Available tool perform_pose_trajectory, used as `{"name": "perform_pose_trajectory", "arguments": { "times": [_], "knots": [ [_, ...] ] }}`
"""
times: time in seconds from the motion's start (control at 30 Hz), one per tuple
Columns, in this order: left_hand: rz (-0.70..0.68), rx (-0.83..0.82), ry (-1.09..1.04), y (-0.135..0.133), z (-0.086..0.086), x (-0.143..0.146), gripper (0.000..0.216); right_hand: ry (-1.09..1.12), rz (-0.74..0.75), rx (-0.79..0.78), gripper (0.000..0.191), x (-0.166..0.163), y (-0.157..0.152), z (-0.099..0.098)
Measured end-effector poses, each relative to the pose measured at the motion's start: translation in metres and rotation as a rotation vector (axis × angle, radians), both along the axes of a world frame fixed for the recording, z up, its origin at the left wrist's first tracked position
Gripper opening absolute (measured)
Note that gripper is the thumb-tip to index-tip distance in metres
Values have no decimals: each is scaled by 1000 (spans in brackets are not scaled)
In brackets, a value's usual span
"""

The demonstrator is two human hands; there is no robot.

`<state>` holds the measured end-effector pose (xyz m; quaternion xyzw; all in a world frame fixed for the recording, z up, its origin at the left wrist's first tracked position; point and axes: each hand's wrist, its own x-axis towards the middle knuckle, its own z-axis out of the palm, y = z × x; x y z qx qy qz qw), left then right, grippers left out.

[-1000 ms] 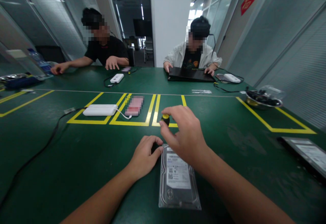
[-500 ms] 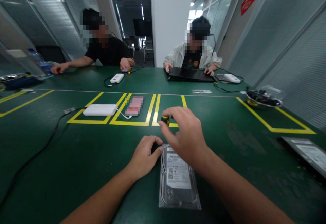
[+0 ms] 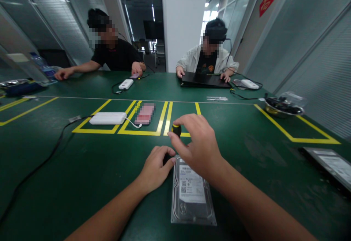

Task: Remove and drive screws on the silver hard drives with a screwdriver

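A hard drive (image 3: 192,189) with a white label lies on the green table in front of me, its long side pointing away. At its far left corner, my left hand (image 3: 159,166) has thumb and curled fingers closed on the edge. My right hand (image 3: 196,142) is above the drive's far end, pinching the stubby black-and-yellow handle of a screwdriver (image 3: 176,130) between thumb and fingers. The handle stands nearly upright. The far right part of the drive is covered by my right hand, and the screwdriver's tip is mostly hidden.
Another hard drive (image 3: 331,166) lies at the right. Beyond are a white power bank (image 3: 108,118) cabled to a phone (image 3: 145,113), and a metal bowl (image 3: 285,106) of dark parts. Yellow tape marks the table. Across it sit two people, one holding a black panel (image 3: 205,80).
The screwdriver handle has shifted slightly left and changed its tilt, with my right fingers moving along. My left hand and the hard drive stay in place.
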<state>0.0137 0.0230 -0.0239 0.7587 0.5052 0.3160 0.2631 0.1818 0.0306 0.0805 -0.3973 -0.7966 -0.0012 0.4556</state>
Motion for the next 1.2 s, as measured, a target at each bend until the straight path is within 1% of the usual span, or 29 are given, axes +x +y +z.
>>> {"name": "perform_pose_trajectory", "arguments": {
  "times": [0.07, 0.2, 0.3, 0.43, 0.53, 0.7, 0.8, 0.9, 1.07, 1.2],
  "knots": [
    [-6, -1, -3, 0, 0, 0, 12, -10, -22, -6, 13, 1, 0, 0],
    [-2, -9, 0, -1, 0, 0, 13, -8, -15, 0, 6, 1, 0, 1],
    [0, -7, -2, -1, -1, -1, 14, -5, 6, -3, 7, 0, 0, 1],
    [-13, -8, 1, -1, 0, -1, 12, -12, -3, 18, 11, 0, 1, 0],
    [-16, -10, 8, 0, 0, -1, 12, 8, 3, 37, 6, 0, 2, -1],
    [-2, -10, 2, 0, 0, 0, 12, 22, 12, 33, 9, -1, 1, -1],
    [-5, -17, 6, -1, 2, 0, 11, 5, -19, 14, 10, -1, 1, 0],
    [-3, -21, 13, -1, 2, 0, 13, 0, -25, 6, 4, -1, 1, 0],
    [4, -8, 1, 0, -1, -1, 13, 14, 8, 28, 10, -2, 1, -1],
    [-8, -8, 12, 0, 1, 0, 12, 18, -33, 21, 9, -2, 1, -1]
  ]
}}
